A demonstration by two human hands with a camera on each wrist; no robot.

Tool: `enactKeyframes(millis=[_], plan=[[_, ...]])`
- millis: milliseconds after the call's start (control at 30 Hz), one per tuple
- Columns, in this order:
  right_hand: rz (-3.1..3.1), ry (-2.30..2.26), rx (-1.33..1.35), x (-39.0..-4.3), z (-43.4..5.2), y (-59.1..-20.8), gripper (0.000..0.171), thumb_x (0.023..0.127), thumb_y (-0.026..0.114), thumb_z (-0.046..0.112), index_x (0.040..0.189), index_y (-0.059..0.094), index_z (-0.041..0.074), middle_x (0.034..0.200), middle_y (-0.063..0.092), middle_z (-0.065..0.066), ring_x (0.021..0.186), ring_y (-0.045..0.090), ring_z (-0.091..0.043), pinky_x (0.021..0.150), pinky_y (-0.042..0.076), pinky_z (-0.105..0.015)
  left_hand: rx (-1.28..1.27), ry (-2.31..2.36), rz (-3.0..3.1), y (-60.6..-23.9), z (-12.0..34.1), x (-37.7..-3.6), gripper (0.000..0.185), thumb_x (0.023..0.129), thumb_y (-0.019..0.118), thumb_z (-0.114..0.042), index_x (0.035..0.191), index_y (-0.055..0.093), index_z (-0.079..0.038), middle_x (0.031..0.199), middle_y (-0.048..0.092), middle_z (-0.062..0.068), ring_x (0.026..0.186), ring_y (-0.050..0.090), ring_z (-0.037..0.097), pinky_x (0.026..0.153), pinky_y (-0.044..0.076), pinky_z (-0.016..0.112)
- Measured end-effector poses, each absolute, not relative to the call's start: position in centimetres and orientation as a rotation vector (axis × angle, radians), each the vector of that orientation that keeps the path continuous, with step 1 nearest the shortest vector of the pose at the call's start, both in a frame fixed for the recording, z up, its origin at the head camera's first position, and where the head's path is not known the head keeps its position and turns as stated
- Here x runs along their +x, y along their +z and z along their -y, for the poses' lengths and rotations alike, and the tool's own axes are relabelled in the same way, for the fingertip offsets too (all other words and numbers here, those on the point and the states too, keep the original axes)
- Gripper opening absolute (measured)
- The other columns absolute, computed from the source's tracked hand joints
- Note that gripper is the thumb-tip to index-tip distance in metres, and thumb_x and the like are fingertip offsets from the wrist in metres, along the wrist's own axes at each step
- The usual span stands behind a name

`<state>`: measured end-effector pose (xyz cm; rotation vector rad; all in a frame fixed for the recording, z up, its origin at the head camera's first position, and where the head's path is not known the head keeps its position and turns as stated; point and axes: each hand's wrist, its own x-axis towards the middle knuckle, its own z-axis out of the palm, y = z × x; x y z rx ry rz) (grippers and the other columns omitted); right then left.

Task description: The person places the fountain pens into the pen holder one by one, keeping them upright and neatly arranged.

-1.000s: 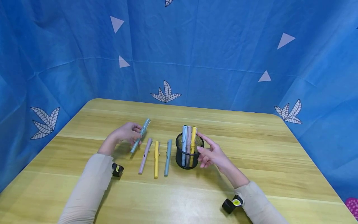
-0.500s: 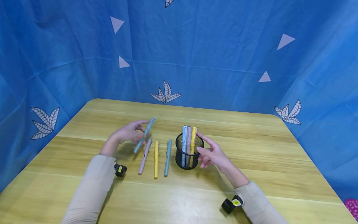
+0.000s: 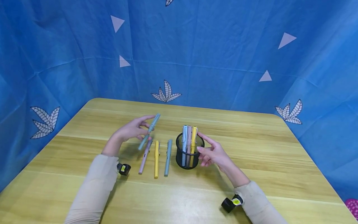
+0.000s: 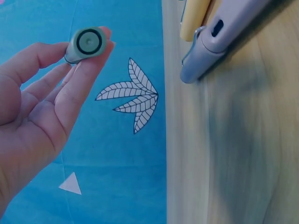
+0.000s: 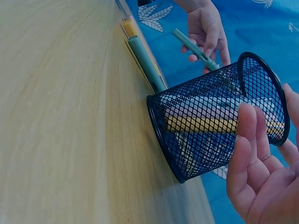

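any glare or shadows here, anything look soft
Head: pale glare on the wooden table in front of the mesh pen holder; left wrist: broad shadow beside the lilac pen; right wrist: table grain looks soft, holder's mesh fairly crisp.

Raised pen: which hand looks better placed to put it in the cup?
Left, most likely: the left hand pinches the raised pen, while the right hand is occupied, touching the cup.

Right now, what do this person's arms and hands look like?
The left hand and right hand are bare, without gloves. Each pale beige sleeve has a small black device with a yellow label at its cuff.
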<state>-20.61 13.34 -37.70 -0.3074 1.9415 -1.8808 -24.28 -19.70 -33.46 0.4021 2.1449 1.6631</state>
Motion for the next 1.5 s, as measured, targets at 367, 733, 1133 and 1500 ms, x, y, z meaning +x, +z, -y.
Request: enactKeyframes(millis=[367,733,1133,1500], plan=[[-1.93,-1.89,-0.308,-20.7,-13.3,-37.8,0.064,0.087,0.059,0.018,0.142,0.026,0.022,0.063,0.06,-0.01,0.044,0.056,-0.015,0.044,0.048,-0.027,0.489,1.648,-2.18,-33.0,18.9,-24.2,0.067,0.085,0.05,0.008,0.142,0.025,-0.016,0.107,0.045,0.025,0.085,0.056,0.045,0.068,0.049,0.051],[-1.948,-1.88,-0.314,-20.7,-13.4,-37.7,0.064,0.087,0.059,0.018,0.142,0.026,0.022,0.064,0.06,-0.012,0.045,0.057,-0.016,0.045,0.049,-0.029,0.572,1.615,-2.202,-32.6,17.8,-24.0,0.057,0.087,0.048,0.005,0.139,0.034,-0.015,0.114,0.04,0.028,0.084,0.057,0.044,0.062,0.052,0.043],[-1.941,-1.898,-0.312,-20.7,-13.6,-37.7,0.064,0.087,0.058,0.017,0.142,0.025,0.021,0.064,0.06,-0.012,0.045,0.057,-0.016,0.044,0.048,-0.028,0.59,1.633,-2.211,-32.3,16.5,-24.4,0.057,0.084,0.051,0.006,0.136,0.038,-0.013,0.11,0.045,0.024,0.079,0.06,0.033,0.057,0.05,0.033],[-1.949,-1.888,-0.325,-20.8,-13.5,-37.9,0.064,0.088,0.058,0.018,0.142,0.025,0.022,0.065,0.061,-0.015,0.045,0.057,-0.016,0.045,0.048,-0.028,0.625,1.677,-2.192,-32.5,15.3,-24.6,0.057,0.082,0.051,0.008,0.135,0.04,-0.01,0.104,0.044,0.024,0.078,0.06,0.03,0.065,0.051,0.039]])
